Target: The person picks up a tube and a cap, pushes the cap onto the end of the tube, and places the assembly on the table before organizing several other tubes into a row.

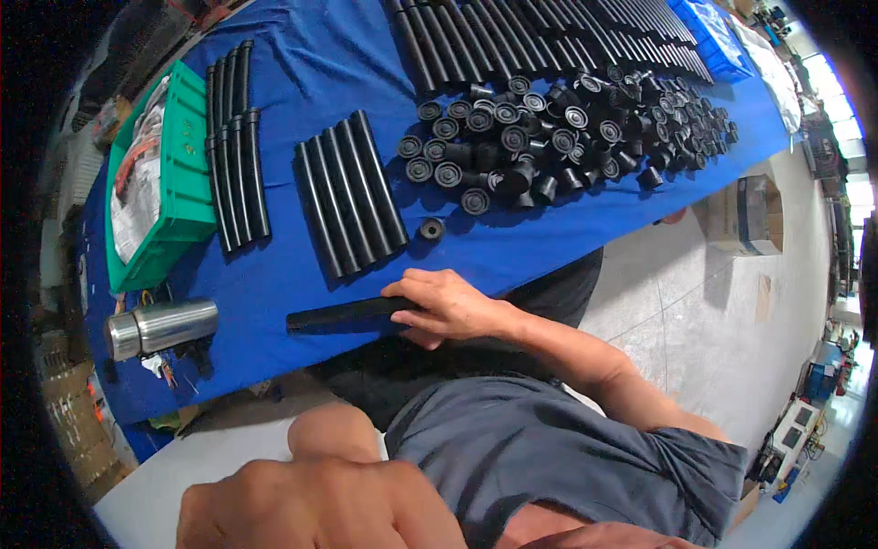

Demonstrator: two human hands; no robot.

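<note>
My right hand (446, 306) is closed around one end of a black tube (343, 315), which lies nearly level along the near side of the table and points left. Just beyond it is a slanted row of several black tubes (352, 197), and a single black round cap (431, 229) sits by their near right end. Very close to the camera, at the bottom, my left hand (320, 508) is raised with its knuckles bent like a fist. Its fingertips and anything in them are hidden.
A blue cloth (311, 82) covers the table. Many black caps (549, 137) are heaped at centre right, with rows of tubes (457, 41) behind. More tubes (240, 178) lie beside a green crate (187, 146). A steel flask (174, 328) lies at left; a cardboard box (745, 215) stands on the floor.
</note>
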